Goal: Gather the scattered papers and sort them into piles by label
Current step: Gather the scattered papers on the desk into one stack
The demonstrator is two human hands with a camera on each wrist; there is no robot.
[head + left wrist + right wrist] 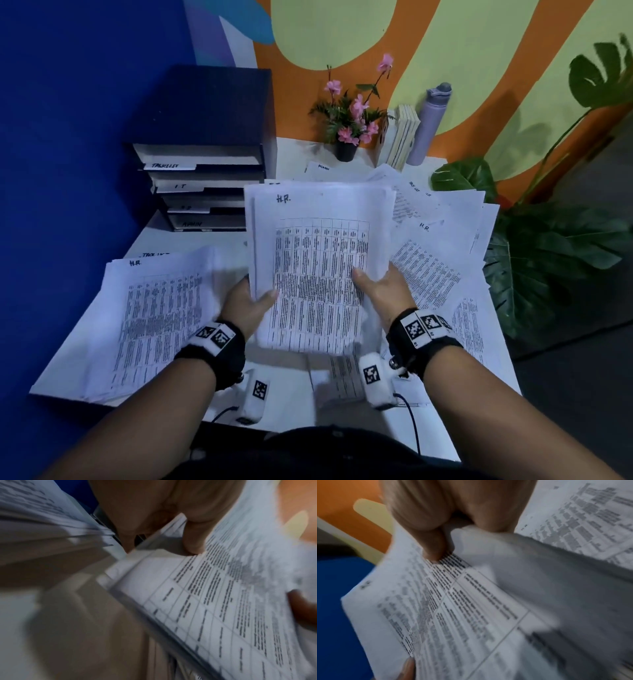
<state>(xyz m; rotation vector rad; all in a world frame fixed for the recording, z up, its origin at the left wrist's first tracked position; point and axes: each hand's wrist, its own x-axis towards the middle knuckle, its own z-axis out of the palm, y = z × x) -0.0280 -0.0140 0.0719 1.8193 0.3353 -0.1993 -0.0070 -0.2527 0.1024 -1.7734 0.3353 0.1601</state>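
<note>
Both hands hold up a thick stack of printed sheets (pixel 318 246) above the white table (pixel 191 240); its top sheet is marked "H.R." My left hand (pixel 250 305) grips the stack's lower left edge, thumb on top. My right hand (pixel 380 287) grips the lower right edge the same way. The left wrist view shows the thumb (pixel 195 539) pressed on the stack (pixel 223 601); the right wrist view shows the other thumb (pixel 435 547) on the sheet (pixel 453 615). A pile headed "H.R." (pixel 154 315) lies at the left. Scattered papers (pixel 442 260) cover the right side.
A dark tray rack (pixel 205 164) with labelled shelves stands at the back left. At the back are a flower pot (pixel 346 150), some books (pixel 400 137) and a lilac bottle (pixel 430 126). A large leafy plant (pixel 548 246) sits off the table's right edge.
</note>
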